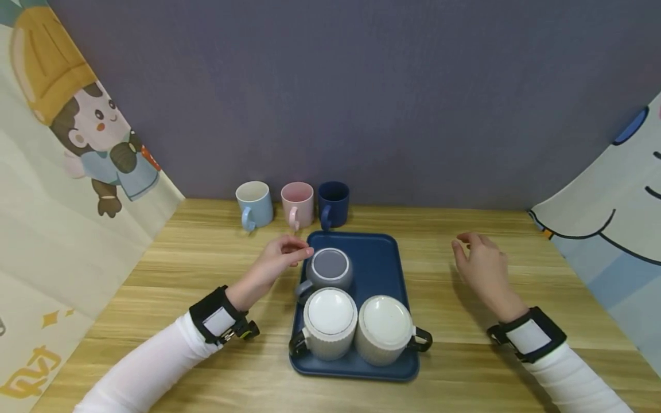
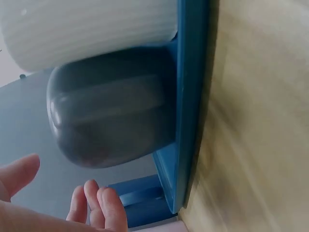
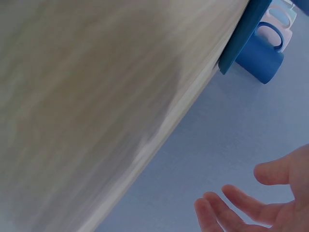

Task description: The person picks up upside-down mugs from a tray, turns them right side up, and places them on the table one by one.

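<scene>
On a dark blue tray (image 1: 374, 261), a grey mug (image 1: 330, 267) stands upside down, its handle toward the left. Two cream ribbed mugs, a left one (image 1: 330, 318) and a right one (image 1: 384, 324), are also upturned at the tray's near end; their handles are black. My left hand (image 1: 271, 264) hovers beside the grey mug, at the tray's left edge. The left wrist view shows a gap between its loosely bent fingers (image 2: 113, 205) and the grey mug (image 2: 111, 111). Well right of the tray, my right hand (image 1: 482, 272) is held above the table with nothing in it.
Behind the tray, a light blue mug (image 1: 255, 205), a pink mug (image 1: 298, 206) and a navy mug (image 1: 334, 205) stand upright in a row on the wooden table (image 1: 434, 226). A grey panel (image 1: 361, 103) rises at the back, with printed cloths (image 1: 103, 172) at the sides.
</scene>
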Demonstrator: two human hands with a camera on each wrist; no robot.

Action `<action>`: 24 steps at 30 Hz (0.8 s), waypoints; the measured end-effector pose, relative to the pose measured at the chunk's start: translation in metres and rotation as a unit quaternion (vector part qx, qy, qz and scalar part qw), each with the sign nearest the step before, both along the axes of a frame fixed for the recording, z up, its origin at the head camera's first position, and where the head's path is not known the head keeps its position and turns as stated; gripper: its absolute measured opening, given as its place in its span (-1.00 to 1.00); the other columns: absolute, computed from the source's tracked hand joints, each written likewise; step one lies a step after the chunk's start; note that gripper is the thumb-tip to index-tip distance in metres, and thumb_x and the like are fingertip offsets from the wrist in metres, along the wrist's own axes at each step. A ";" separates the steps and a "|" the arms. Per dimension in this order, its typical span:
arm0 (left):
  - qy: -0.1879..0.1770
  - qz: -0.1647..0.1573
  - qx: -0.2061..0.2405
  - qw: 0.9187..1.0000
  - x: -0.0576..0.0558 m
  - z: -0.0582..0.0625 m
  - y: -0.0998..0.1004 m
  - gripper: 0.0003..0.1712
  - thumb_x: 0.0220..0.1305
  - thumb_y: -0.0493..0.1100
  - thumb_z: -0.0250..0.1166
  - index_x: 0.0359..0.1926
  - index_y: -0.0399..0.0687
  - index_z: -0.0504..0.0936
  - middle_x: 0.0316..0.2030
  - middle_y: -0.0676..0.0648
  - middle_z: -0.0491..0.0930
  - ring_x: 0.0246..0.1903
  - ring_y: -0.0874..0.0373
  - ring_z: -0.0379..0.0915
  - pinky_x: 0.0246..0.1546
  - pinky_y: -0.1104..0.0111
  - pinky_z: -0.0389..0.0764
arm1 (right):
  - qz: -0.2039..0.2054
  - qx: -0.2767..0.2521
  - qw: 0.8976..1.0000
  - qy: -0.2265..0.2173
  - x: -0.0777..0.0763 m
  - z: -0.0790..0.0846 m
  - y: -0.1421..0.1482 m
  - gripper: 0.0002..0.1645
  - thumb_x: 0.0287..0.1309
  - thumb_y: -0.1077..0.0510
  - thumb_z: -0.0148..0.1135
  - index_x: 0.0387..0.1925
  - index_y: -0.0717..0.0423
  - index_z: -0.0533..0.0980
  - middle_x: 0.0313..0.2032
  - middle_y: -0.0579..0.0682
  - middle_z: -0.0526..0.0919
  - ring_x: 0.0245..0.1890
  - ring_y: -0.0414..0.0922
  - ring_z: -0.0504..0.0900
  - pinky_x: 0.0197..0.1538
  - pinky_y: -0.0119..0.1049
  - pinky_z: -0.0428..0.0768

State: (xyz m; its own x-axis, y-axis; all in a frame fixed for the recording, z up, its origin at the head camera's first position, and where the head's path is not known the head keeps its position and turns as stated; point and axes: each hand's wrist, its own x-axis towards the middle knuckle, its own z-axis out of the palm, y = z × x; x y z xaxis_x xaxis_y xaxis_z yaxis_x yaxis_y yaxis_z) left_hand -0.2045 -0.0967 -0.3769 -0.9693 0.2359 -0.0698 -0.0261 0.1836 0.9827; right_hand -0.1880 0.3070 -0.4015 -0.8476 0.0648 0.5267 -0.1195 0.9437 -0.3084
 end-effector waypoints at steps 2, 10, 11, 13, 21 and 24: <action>-0.001 -0.009 -0.003 1.000 0.006 0.000 -0.002 -0.58 0.22 -0.23 0.27 0.02 -0.42 0.44 -0.15 -0.10 0.55 -0.24 0.25 0.46 -0.01 0.23 0.48 | 0.002 -0.002 1.000 0.001 0.000 0.000 -0.001 -0.63 0.27 0.09 0.12 -0.09 0.34 0.52 -0.20 0.40 0.60 -0.24 0.25 0.60 -0.35 0.20 0.43; -0.019 -0.024 -0.017 0.999 0.021 -0.006 -0.009 -0.53 0.10 -0.22 0.38 -0.03 -0.40 0.47 -0.20 -0.08 0.55 -0.26 0.21 0.49 -0.15 0.39 0.47 | 0.016 0.002 1.000 0.020 -0.002 -0.002 -0.007 -0.66 0.25 0.12 0.14 -0.12 0.35 0.53 -0.24 0.39 0.61 -0.27 0.23 0.61 -0.36 0.20 0.45; -0.020 -0.027 -0.019 0.999 0.022 -0.007 -0.010 -0.54 0.09 -0.22 0.39 -0.04 -0.39 0.48 -0.21 -0.08 0.55 -0.27 0.21 0.49 -0.15 0.39 0.47 | 0.018 0.002 1.000 0.019 -0.002 -0.002 -0.008 -0.66 0.25 0.11 0.14 -0.12 0.35 0.53 -0.24 0.39 0.61 -0.27 0.23 0.61 -0.36 0.20 0.45; -0.021 -0.034 -0.022 0.999 0.024 -0.009 -0.012 -0.56 0.09 -0.21 0.39 -0.06 -0.37 0.49 -0.22 -0.08 0.56 -0.27 0.21 0.50 -0.15 0.37 0.49 | 0.020 0.002 1.000 0.015 -0.002 -0.002 -0.010 -0.66 0.26 0.11 0.13 -0.12 0.34 0.53 -0.23 0.38 0.61 -0.26 0.23 0.60 -0.35 0.20 0.45; -0.019 -0.052 -0.043 0.997 0.032 -0.013 -0.013 -0.59 0.10 -0.20 0.38 -0.12 -0.40 0.49 -0.31 -0.06 0.58 -0.31 0.21 0.48 -0.17 0.32 0.51 | 0.025 0.008 1.000 0.005 -0.004 -0.002 -0.018 -0.67 0.26 0.11 0.13 -0.13 0.34 0.53 -0.21 0.37 0.61 -0.26 0.22 0.60 -0.34 0.21 0.43; -0.021 -0.055 -0.049 0.997 0.034 -0.016 -0.012 -0.61 0.11 -0.21 0.37 -0.14 -0.41 0.49 -0.33 -0.06 0.57 -0.33 0.21 0.47 -0.18 0.28 0.52 | 0.028 0.011 0.999 0.010 -0.004 -0.003 -0.021 -0.67 0.26 0.12 0.13 -0.14 0.34 0.53 -0.22 0.38 0.61 -0.27 0.21 0.61 -0.35 0.20 0.45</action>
